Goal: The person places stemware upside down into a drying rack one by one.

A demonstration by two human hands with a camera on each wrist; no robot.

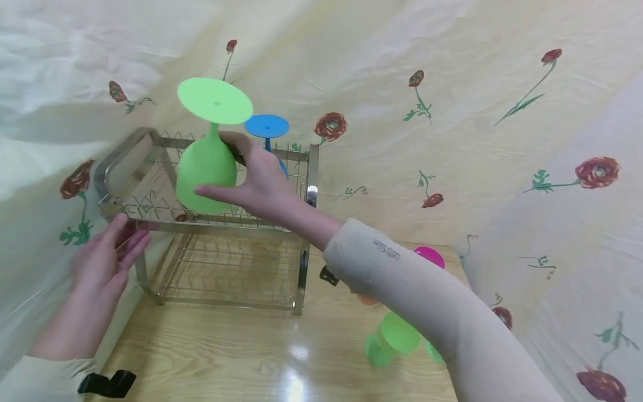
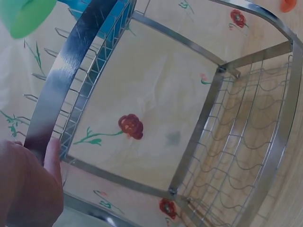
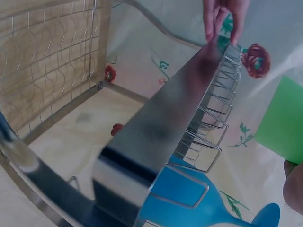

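The right wrist view's edge cuts off the green plastic goblet (image 3: pixel 285 123). In the head view, the right hand (image 1: pixel 266 181) partly hides a blue plastic goblet (image 1: pixel 267 125)

Possible lettering (image 1: pixel 386 249) on sleeve (image 1: pixel 427 298), illegible.

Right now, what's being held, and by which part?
Right hand: upturned light green goblet, by its bowl. Left hand: silver metal rack, by its upper front rail.
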